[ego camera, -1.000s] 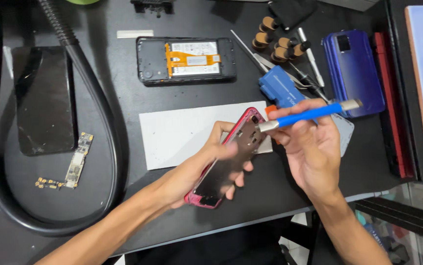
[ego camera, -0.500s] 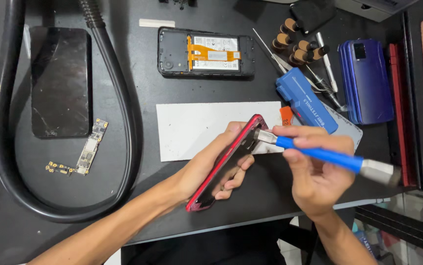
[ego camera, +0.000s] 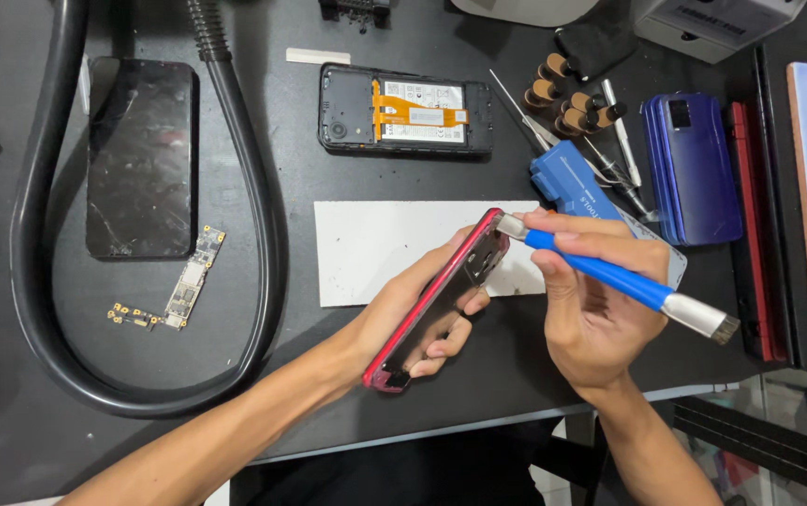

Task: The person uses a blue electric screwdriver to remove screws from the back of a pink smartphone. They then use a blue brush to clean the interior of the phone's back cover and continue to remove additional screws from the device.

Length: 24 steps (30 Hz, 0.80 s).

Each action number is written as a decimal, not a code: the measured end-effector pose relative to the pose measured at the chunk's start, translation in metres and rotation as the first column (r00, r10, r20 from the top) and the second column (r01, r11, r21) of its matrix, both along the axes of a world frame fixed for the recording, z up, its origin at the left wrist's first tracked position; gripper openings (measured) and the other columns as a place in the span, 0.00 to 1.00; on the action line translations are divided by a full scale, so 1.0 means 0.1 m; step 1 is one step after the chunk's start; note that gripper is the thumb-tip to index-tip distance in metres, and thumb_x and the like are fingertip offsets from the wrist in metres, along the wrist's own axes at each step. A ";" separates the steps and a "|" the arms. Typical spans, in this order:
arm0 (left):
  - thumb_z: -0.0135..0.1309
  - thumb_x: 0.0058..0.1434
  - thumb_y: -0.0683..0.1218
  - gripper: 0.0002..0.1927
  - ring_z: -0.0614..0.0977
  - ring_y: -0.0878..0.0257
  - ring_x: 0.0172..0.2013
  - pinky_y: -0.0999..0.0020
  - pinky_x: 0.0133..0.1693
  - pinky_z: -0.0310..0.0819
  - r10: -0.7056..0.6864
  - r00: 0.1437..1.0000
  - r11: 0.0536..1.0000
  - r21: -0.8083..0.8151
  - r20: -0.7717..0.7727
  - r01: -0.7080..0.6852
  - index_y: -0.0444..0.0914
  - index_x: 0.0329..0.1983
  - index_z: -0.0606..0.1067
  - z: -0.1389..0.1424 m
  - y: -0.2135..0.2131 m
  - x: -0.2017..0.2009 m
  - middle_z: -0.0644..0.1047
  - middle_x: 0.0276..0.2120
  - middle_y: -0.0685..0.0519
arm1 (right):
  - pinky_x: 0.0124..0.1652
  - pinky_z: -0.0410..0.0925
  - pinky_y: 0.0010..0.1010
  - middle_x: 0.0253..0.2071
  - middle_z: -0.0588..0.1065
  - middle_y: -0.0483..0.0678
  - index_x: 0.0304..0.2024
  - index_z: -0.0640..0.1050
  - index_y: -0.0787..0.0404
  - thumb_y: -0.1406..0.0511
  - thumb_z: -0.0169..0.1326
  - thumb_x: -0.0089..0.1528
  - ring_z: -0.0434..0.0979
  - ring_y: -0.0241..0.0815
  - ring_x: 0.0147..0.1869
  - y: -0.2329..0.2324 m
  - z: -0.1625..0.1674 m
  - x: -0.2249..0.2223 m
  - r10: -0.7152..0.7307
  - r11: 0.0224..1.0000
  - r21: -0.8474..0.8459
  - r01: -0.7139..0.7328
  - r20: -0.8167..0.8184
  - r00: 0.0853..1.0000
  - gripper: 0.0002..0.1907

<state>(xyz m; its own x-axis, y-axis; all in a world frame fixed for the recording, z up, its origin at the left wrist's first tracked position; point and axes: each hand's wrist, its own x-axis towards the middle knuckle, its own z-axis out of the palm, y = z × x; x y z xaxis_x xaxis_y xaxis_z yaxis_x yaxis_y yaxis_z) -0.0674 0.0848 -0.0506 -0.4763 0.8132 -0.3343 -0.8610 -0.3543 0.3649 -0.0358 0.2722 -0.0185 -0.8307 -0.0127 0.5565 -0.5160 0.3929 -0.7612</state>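
Red is the colour of the phone frame that the left hand holds up off the black table, tipped on its edge; its long side runs from down low near the person to up high and to the right; the fingers are wrapped around its lower half, closed tight on it. The right hand is just beside it on the right, pinched shut on a blue brush tool; the tool's metal tip touches the top corner of the frame, and the bristle end sticks out to the right. So the frame lies left of the tool hand; its top end is nearest that hand. A white mat lies flat under both hands; an opened phone sits farther back.
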 end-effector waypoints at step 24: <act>0.37 0.72 0.68 0.28 0.66 0.68 0.13 0.74 0.09 0.61 0.049 0.999 0.997 0.055 0.018 -0.050 0.40 0.52 0.66 0.01 -0.03 -0.01 0.67 0.29 0.55 | 0.48 0.75 0.34 0.46 0.78 0.60 0.46 0.68 0.68 0.78 0.53 0.65 0.83 0.50 0.50 -0.24 0.09 0.01 -0.080 0.980 0.179 0.083 -0.022 0.997 0.10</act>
<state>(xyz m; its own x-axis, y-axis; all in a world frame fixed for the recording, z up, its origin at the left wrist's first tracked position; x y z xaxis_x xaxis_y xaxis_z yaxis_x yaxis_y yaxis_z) -0.0685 0.0818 -0.0492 -0.5111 0.8062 -0.2981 -0.8478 -0.4158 0.3291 -0.0352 0.2478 -0.0099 -0.8249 -0.0462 0.5634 -0.4873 0.5633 -0.6672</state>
